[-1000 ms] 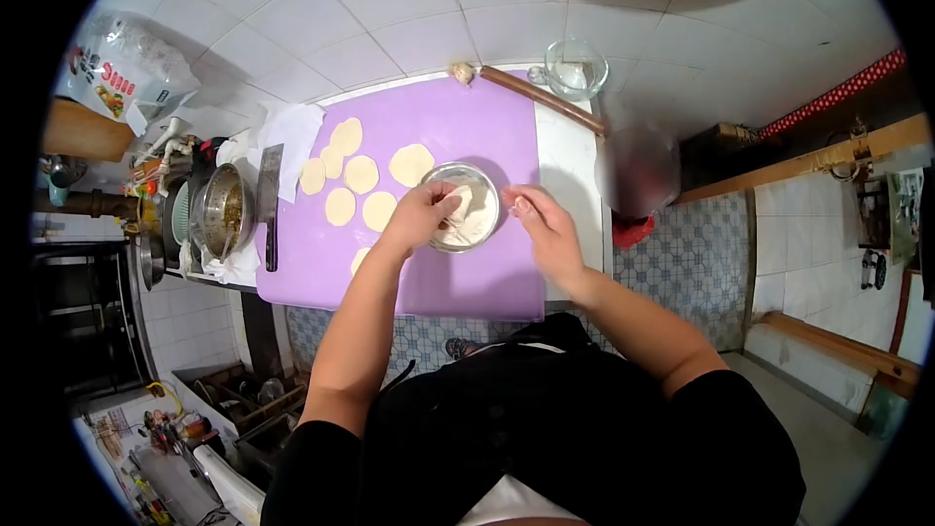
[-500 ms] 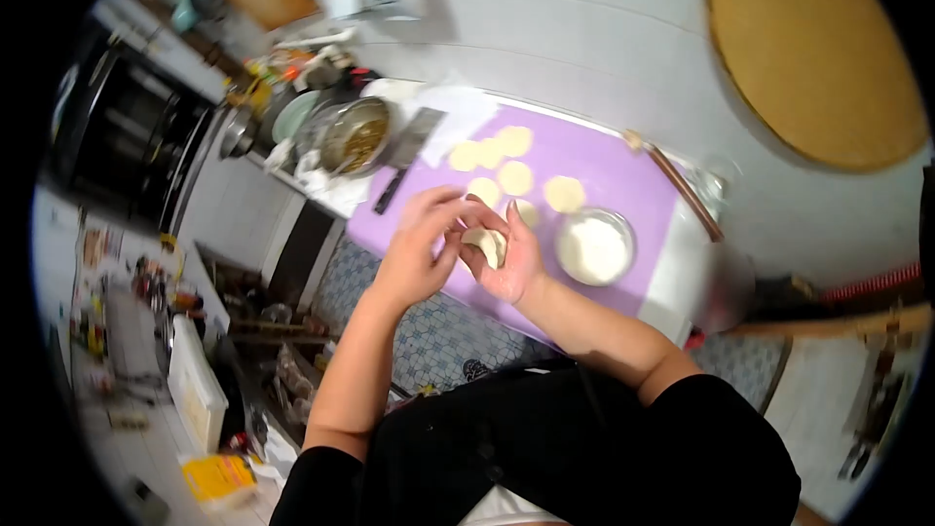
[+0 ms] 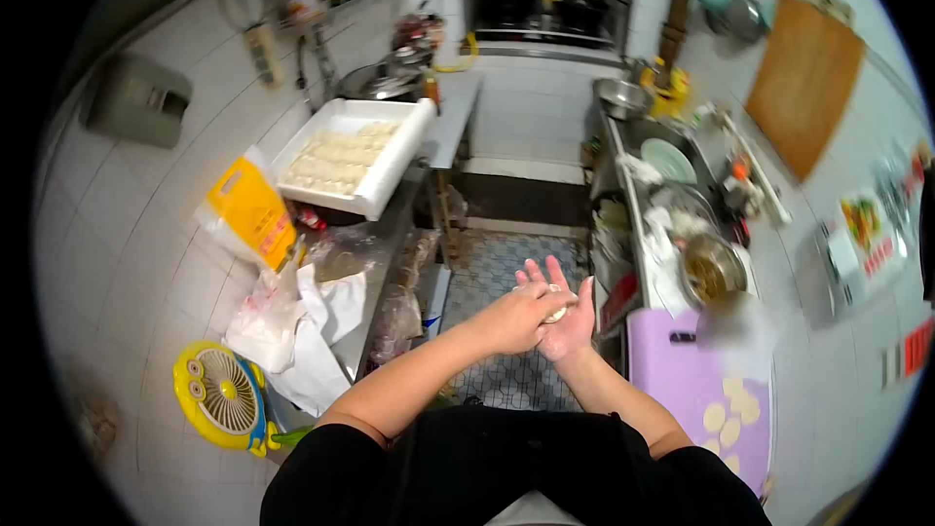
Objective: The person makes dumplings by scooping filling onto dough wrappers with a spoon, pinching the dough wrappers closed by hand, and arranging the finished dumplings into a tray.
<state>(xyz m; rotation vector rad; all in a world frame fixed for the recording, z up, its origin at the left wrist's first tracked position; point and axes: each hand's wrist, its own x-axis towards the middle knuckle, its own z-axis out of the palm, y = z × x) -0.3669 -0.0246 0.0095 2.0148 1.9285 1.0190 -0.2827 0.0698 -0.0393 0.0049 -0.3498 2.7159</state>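
My right hand (image 3: 577,331) lies wide, palm up, presumably so the soft dough piece (image 3: 557,315) rests without squashing, while my left hand (image 3: 518,319) curls over it; I cannot tell whether it grips. Half a second ago the purple mat (image 3: 672,375) lay ahead; now it's near right, and a white tray (image 3: 401,164) shows far left.

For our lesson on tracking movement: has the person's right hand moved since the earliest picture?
Yes: the right hand has moved from above the purple mat to left of it in view, over the tiled floor.
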